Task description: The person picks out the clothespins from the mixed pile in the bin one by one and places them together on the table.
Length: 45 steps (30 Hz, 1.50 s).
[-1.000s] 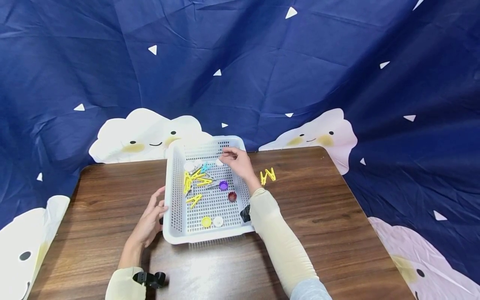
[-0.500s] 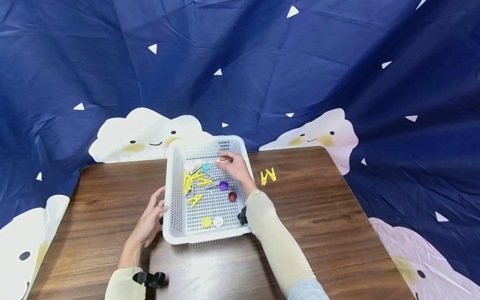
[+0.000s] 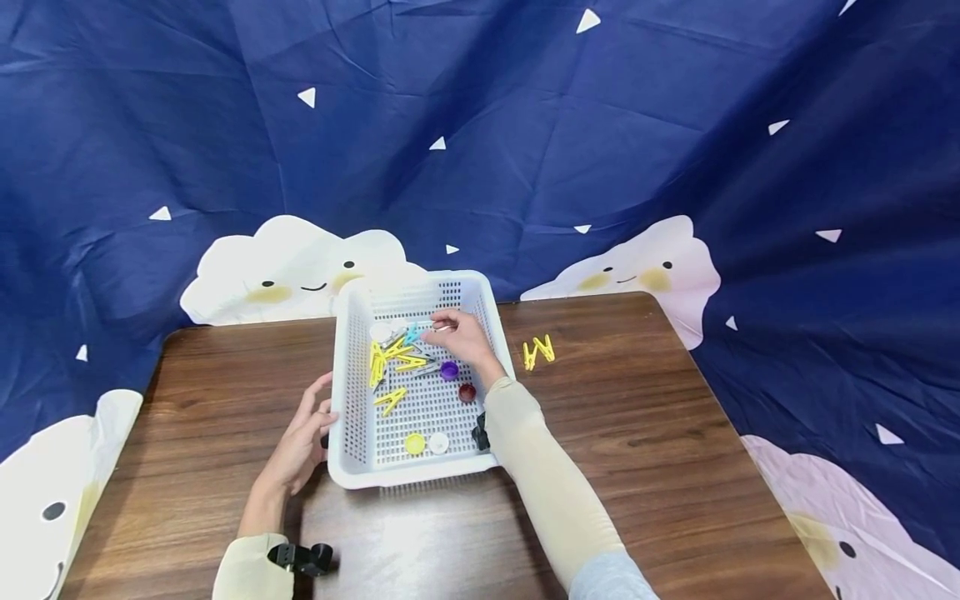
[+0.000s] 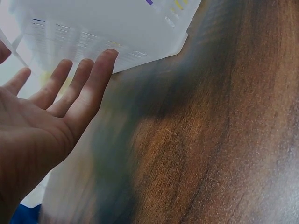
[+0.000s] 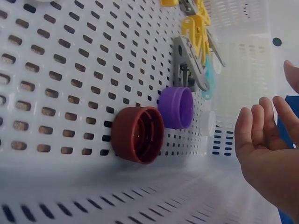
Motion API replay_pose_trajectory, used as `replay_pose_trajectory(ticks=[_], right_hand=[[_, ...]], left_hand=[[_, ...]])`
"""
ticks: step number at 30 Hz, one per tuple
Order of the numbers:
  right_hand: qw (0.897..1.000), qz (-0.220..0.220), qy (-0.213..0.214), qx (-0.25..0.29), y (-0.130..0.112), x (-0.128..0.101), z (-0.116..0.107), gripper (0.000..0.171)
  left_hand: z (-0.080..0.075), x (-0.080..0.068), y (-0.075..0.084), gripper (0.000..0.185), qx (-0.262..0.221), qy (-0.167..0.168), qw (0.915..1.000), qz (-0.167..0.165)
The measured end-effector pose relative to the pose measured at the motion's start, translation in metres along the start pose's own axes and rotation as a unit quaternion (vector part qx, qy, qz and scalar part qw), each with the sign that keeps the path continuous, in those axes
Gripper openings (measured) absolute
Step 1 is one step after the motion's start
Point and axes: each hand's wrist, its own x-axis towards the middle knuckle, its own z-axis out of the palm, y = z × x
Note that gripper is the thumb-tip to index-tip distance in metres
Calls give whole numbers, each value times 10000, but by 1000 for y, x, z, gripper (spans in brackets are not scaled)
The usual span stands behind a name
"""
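Observation:
A white perforated basket (image 3: 420,477) holds clothespins and bottle caps. My left hand (image 3: 296,446) touches its left side; in the left wrist view the fingers (image 4: 96,81) are extended along the wall. Inside the far half hovers my right hand (image 3: 463,340), thumb and fingers apart, nothing visible between them in the right wrist view. Near it lie a purple cap (image 3: 449,371), a dark red cap (image 3: 467,392), a white cap (image 5: 208,123) and a light blue clothespin (image 3: 412,334). Yellow clothespins (image 3: 389,402) and grey clothespins (image 5: 186,65) cluster at the left.
On the wooden table (image 3: 637,433), two yellow clothespins (image 3: 544,348) lie right of the basket. A yellow cap (image 3: 415,443) and another white cap (image 3: 438,443) sit at the basket's near end. Behind the table hangs a blue cloth (image 3: 480,150) with clouds.
Over the basket, my right hand has shifted left and a little nearer. The white cap seen by its fingertips earlier is hidden in the head view now. My left hand stays put.

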Motion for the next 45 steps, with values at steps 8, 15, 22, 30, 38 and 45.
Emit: replay_pose_trajectory(ticks=[8, 15, 22, 30, 38, 45], right_hand=[[9999, 40, -93, -67, 5, 3, 10, 48], [9994, 190, -220, -167, 13, 4, 18, 44], [9977, 347, -369, -442, 23, 4, 22, 43], [9938, 614, -343, -863, 33, 7, 32, 40], [9893, 652, -387, -1248, 37, 8, 37, 38], [9830, 733, -324, -1650, 34, 11, 41, 32]], left_hand=[[-2, 1, 0, 62, 18, -11, 10000, 32], [0, 0, 1, 63, -5, -13, 10000, -27], [3, 2, -1, 63, -37, -8, 10000, -39], [1, 0, 0, 61, 15, -32, 10000, 56], [1, -1, -1, 62, 11, 17, 10000, -9], [1, -1, 0, 61, 22, 25, 10000, -3]])
